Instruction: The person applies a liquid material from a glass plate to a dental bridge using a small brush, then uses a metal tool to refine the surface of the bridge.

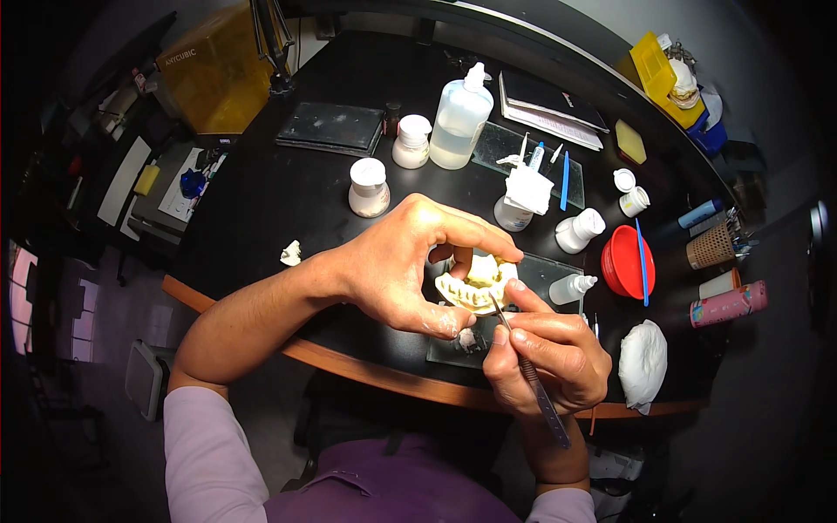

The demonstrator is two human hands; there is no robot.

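My left hand (418, 261) curls its thumb and fingers around a pale yellow dental model (472, 292), held up over the desk. A row of teeth shows along the model's near side. In my right hand (558, 357) is a slim metal dental carving tool (542, 403), gripped like a pen. Its tip meets the teeth at the model's front right, and a right fingertip rests close to the model's edge. White residue marks my left thumb. Below the hands lies a dark glass slab (445, 350) with a small pale lump (468, 340) on it.
Beyond my hands stand a large clear bottle (458, 122) and white jars (370, 187). To the right are a red bowl (626, 261) with a blue stick (644, 261), a small dropper bottle (572, 288) and a white bag (643, 364). A wooden edge (375, 379) borders the desk.
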